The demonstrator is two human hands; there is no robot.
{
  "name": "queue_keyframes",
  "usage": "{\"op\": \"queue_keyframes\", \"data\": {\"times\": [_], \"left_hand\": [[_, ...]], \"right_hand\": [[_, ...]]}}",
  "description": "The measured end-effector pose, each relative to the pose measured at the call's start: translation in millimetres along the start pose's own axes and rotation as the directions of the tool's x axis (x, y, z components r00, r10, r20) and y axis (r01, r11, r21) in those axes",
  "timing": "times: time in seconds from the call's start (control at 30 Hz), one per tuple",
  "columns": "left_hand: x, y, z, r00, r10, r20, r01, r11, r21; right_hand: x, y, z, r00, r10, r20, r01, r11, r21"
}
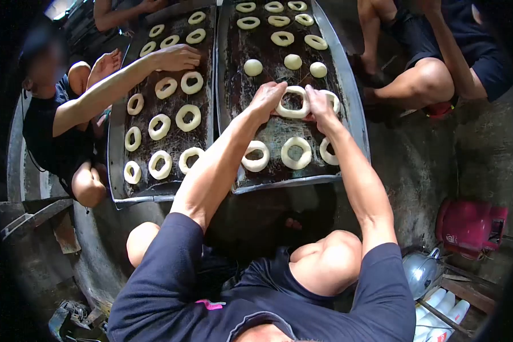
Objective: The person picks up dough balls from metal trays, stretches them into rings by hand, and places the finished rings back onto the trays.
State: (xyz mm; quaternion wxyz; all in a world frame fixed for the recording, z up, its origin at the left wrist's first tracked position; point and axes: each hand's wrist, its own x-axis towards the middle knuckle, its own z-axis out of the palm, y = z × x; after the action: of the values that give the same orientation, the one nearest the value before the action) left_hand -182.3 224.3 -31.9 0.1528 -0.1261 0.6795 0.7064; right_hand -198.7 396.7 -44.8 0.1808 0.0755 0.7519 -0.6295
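A pale dough ring [285,112] is stretched between my two hands, over the right-hand metal tray [251,43]. My left hand [268,98] grips its left side, and my right hand [320,105] grips its right side; some fingertips are hidden beneath the ring. Partly behind my right hand lies another ring [335,102]. Closer to me is a row of rings, with one [296,165] in the middle. Beyond my hands sit three round dough balls, including a left one [253,68] and a middle one [293,61].
On the left stands a second tray [115,142] bearing several dough rings. A co-worker's hand [179,57] reaches over it. Another person's knee [433,77] is close to the right tray. A pink gas cylinder [467,228] and a metal lid [419,273] are at lower right.
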Motion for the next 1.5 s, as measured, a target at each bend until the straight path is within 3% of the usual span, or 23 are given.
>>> {"op": "queue_keyframes", "data": {"times": [0.07, 0.1, 0.13, 0.17, 0.2, 0.23, 0.4, 0.47, 0.57, 0.6, 0.67, 0.73, 0.8, 0.9, 1.0, 1.07, 1.13, 1.2, 1.27, 1.3, 1.4, 1.47, 1.5], "left_hand": [[3.3, 0.5, -4.0, 1.000, 0.009, 0.010, -0.010, 0.995, 0.102], [0.0, 4.8, -5.1, 1.000, -0.023, 0.016, 0.020, 0.990, 0.141], [0.9, 13.4, -8.7, 1.000, -0.024, 0.013, 0.022, 0.990, 0.142], [3.5, 19.6, -14.2, 0.991, 0.125, -0.040, -0.090, 0.870, 0.485], [2.7, 22.3, -19.9, 0.961, 0.276, -0.032, -0.153, 0.621, 0.769], [-6.0, 17.5, -25.0, 0.869, 0.487, -0.085, -0.219, 0.534, 0.816], [-35.9, -4.5, -44.5, 0.954, 0.288, 0.079, -0.143, 0.211, 0.967], [-41.9, -14.6, -46.9, 0.908, 0.393, 0.146, -0.273, 0.290, 0.917], [-57.6, -4.2, -46.3, 0.948, 0.249, 0.196, -0.276, 0.340, 0.899], [-63.1, 1.5, -45.5, 0.974, 0.205, 0.099, -0.199, 0.556, 0.807], [-64.4, 10.0, -41.6, 0.997, 0.080, 0.016, -0.080, 0.932, 0.354], [-68.2, 12.0, -32.3, 0.984, 0.157, 0.089, -0.157, 0.988, -0.011], [-74.1, 16.7, -18.9, 0.971, 0.174, 0.162, -0.160, 0.982, -0.098], [-79.8, 28.6, -9.1, 0.931, 0.269, 0.245, -0.269, 0.963, -0.036], [-82.4, 38.1, -5.9, 0.931, 0.276, 0.237, -0.299, 0.952, 0.065], [-87.2, 41.9, -1.4, 0.932, 0.285, 0.225, -0.301, 0.953, 0.043], [-91.5, 43.7, 3.3, 0.921, 0.285, 0.264, -0.235, 0.950, -0.204], [-90.4, 40.2, 8.9, 0.920, 0.306, 0.246, -0.275, 0.949, -0.155], [-92.0, 39.0, 21.7, 0.914, 0.354, 0.198, -0.325, 0.931, -0.163], [-101.2, 44.4, 30.9, 0.948, 0.298, 0.112, -0.280, 0.948, -0.152], [-103.4, 23.2, 50.8, 0.921, 0.367, 0.126, -0.363, 0.930, -0.059], [-92.1, 25.9, 47.3, 0.924, 0.382, 0.024, -0.365, 0.897, -0.251], [-95.1, 38.3, 38.7, 0.921, 0.389, 0.006, -0.359, 0.855, -0.375]], "right_hand": [[9.7, 3.5, -2.0, 0.962, -0.272, 0.020, 0.237, 0.799, -0.552], [6.3, -3.0, -4.3, 0.978, -0.204, 0.054, 0.191, 0.752, -0.631], [4.5, -2.8, -3.2, 0.977, -0.203, 0.056, 0.193, 0.753, -0.630], [1.7, -1.1, -2.9, 0.945, -0.325, 0.040, 0.266, 0.691, -0.673], [-2.4, 2.2, -2.0, 0.898, -0.439, 0.030, 0.327, 0.620, -0.713], [-6.7, 4.7, -3.3, 0.865, -0.497, 0.072, 0.368, 0.530, -0.764], [-41.4, 1.6, 14.3, 0.836, -0.424, 0.348, 0.462, 0.203, -0.863], [-35.8, 4.3, 20.6, 0.822, -0.479, 0.307, 0.452, 0.221, -0.864], [-45.0, -6.1, 15.0, 0.825, -0.481, 0.298, 0.494, 0.358, -0.792], [-51.7, -17.1, 16.4, 0.886, -0.389, 0.251, 0.441, 0.544, -0.714], [-68.8, -30.2, 15.4, 0.950, -0.208, 0.234, 0.287, 0.878, -0.383], [-82.2, -31.3, 16.7, 0.955, -0.203, 0.217, 0.236, 0.961, -0.141], [-91.1, -36.0, 16.8, 0.944, -0.242, 0.224, 0.198, 0.960, 0.199], [-94.3, -36.1, 14.9, 0.920, -0.381, 0.088, 0.366, 0.919, 0.147], [-107.7, -46.2, 9.0, 0.944, -0.290, 0.156, 0.246, 0.936, 0.250], [-108.7, -44.6, 7.4, 0.934, -0.327, 0.144, 0.281, 0.921, 0.270], [-104.8, -41.8, 4.7, 0.924, -0.377, 0.062, 0.348, 0.899, 0.267], [-106.0, -44.7, 4.8, 0.920, -0.387, 0.058, 0.365, 0.903, 0.229], [-99.4, -40.2, 3.6, 0.907, -0.415, 0.064, 0.416, 0.909, 0.005], [-98.3, -50.4, 0.5, 0.920, -0.390, 0.036, 0.384, 0.918, 0.101], [-94.9, -66.2, -7.7, 0.875, -0.478, -0.075, 0.481, 0.876, 0.032], [-89.2, -51.6, -6.0, 0.819, -0.566, -0.096, 0.536, 0.814, -0.225], [-91.6, -43.8, -2.3, 0.730, -0.683, -0.001, 0.644, 0.689, -0.333]]}}
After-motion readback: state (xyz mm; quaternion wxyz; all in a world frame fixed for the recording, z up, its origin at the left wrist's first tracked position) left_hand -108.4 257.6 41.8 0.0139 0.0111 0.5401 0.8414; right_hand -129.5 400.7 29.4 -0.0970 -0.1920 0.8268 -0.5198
